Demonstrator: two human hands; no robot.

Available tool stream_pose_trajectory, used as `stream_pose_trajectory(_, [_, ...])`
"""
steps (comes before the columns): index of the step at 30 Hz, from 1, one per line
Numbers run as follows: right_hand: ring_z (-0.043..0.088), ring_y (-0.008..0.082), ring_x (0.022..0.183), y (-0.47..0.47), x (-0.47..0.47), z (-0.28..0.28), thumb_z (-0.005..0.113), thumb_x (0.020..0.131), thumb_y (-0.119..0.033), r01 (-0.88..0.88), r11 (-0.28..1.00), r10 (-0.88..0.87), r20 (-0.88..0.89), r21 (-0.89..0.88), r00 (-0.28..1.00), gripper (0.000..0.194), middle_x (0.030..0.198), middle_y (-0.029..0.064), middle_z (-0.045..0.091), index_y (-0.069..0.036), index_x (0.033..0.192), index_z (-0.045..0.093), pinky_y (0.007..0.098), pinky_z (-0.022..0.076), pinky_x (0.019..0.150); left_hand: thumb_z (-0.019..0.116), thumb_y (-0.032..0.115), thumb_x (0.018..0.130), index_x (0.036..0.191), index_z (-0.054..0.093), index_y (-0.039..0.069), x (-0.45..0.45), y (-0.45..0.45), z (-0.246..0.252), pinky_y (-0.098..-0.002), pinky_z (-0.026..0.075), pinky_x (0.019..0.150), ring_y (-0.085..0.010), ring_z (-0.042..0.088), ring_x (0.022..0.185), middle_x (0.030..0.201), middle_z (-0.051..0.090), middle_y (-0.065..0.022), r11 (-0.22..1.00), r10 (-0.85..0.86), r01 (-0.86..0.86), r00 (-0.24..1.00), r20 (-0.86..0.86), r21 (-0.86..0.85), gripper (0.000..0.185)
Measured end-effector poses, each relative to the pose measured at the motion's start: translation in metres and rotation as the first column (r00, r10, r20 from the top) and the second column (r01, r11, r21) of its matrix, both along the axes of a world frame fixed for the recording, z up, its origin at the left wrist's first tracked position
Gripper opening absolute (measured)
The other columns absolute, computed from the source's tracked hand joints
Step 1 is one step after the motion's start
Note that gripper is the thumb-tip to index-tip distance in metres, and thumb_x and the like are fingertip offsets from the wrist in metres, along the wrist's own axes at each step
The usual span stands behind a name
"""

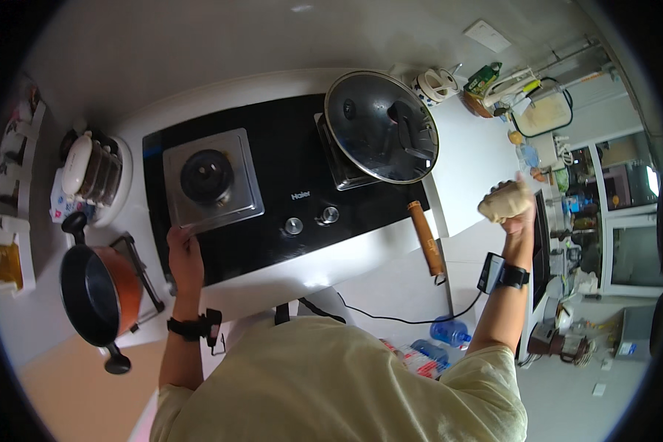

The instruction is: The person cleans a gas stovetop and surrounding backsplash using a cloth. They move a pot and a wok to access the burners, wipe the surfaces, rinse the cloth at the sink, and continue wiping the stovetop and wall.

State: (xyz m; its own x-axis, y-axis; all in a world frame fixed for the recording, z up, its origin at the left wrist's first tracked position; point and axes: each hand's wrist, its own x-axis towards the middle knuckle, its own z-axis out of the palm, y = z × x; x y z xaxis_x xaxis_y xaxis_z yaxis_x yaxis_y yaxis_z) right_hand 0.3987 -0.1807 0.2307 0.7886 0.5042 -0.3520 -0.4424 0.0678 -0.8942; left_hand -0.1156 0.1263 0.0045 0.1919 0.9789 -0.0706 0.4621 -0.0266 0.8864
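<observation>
My left hand (186,259) is at the near left corner of the square stainless-steel burner tray (243,166), with its fingertips closed on the edge. A round black burner (206,177) sits in the middle of this tray. Off to the right, above the counter's front edge, my right hand (522,212) holds a bunched beige cloth (500,203). Both belong to the black glass gas cooktop (276,143) side of the counter, where two knobs (293,226) face me. A pan with a wooden handle (426,240) stands on the right burner under a glass lid (370,132).
An orange two-handled pot (124,287) lies tipped beside a black pan support (143,271) on the left. Seasoning jars (102,174) stand behind them. Utensils (508,91) and a cutting board (544,110) are at the back right. A cable (403,320) hangs from my right wrist.
</observation>
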Motion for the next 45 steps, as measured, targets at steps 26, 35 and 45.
stream_pose_trajectory(26, [0.064, 0.0275, 0.101, 0.119, 0.108, -0.275, 0.048, 0.095, -0.033, -0.453, 0.84, 0.453, -0.072, -0.299, 0.889, 0.043, 0.117, 0.0119, 0.063, -0.005, 0.128, 0.054, 0.0424, 0.0534, 0.086, 0.059, 0.034, 0.086, 0.115, 0.057, 0.002, 0.359, -0.049, -0.057, -0.0404, 0.048, 0.089, -0.0363, 0.06, 0.104, 0.11, 0.064, -0.0199, 0.935, -0.35, 0.338, 0.928, -0.129, -0.109, 0.043])
stream_pose_trajectory(35, [0.063, 0.0244, 0.096, 0.113, 0.123, -0.3, 0.054, 0.095, -0.031, -0.48, 0.878, 0.454, -0.308, -0.007, 0.836, 0.04, 0.112, 0.0094, 0.064, -0.006, 0.126, 0.055, 0.0383, 0.0542, 0.082, 0.065, 0.036, 0.081, 0.111, 0.058, 0.005, 0.382, -0.055, -0.075, -0.0398, 0.05, 0.09, -0.0345, 0.06, 0.106, 0.112, 0.064, -0.018, 0.975, -0.214, 0.203, 0.967, -0.142, -0.09, 0.044])
stream_pose_trajectory(45, [0.059, 0.024, 0.105, 0.114, 0.141, -0.34, 0.051, 0.097, -0.029, -0.429, 0.897, 0.435, -0.394, 0.109, 0.81, 0.04, 0.121, 0.0074, 0.06, -0.006, 0.13, 0.053, 0.039, 0.0509, 0.09, 0.068, 0.03, 0.078, 0.108, 0.059, 0.003, 0.386, -0.053, -0.078, -0.0389, 0.05, 0.09, -0.0328, 0.06, 0.106, 0.11, 0.064, -0.0187, 0.981, -0.189, 0.193, 0.975, -0.113, 0.02, 0.041])
